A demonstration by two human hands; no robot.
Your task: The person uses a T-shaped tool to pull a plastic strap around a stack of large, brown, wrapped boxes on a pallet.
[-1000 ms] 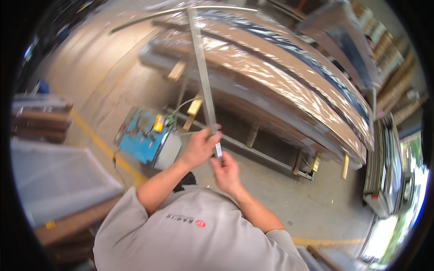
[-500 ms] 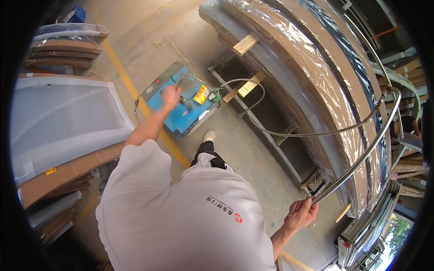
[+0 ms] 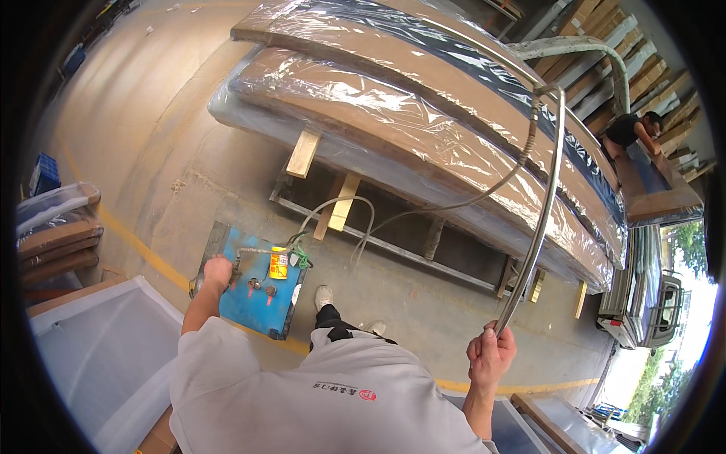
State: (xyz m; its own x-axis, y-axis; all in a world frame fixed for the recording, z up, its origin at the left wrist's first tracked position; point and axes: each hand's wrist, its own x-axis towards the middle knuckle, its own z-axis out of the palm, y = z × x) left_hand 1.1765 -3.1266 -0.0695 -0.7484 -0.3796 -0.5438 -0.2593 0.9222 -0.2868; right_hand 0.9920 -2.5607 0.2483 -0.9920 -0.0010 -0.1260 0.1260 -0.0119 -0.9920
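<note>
My right hand (image 3: 491, 356) is closed round the lower end of a long, bent metal pipe (image 3: 546, 204) that rises up and away from me. From the pipe's bent top a ribbed hose (image 3: 505, 185) drops back toward a blue machine (image 3: 253, 309) on the floor, at my left. My left hand (image 3: 218, 271) is closed at that machine's left edge, beside a metal hose fitting (image 3: 237, 261); what its fingers grip is hidden. The machine's top carries a yellow-and-red label (image 3: 279, 263), round metal knobs (image 3: 255, 284) and a green tie (image 3: 301, 259).
A long stack of film-wrapped, cardboard-faced panels (image 3: 393, 129) lies across the far side on a metal frame (image 3: 363, 236) with wooden blocks (image 3: 302, 153). White-wrapped panels (image 3: 98, 356) stand at near left. A person (image 3: 635, 136) works at far right, beyond a truck (image 3: 658, 310).
My view has swung to the right, bringing the person and more of the truck in. My left hand has shifted to the machine's left edge. My right hand keeps its grip on the pipe.
</note>
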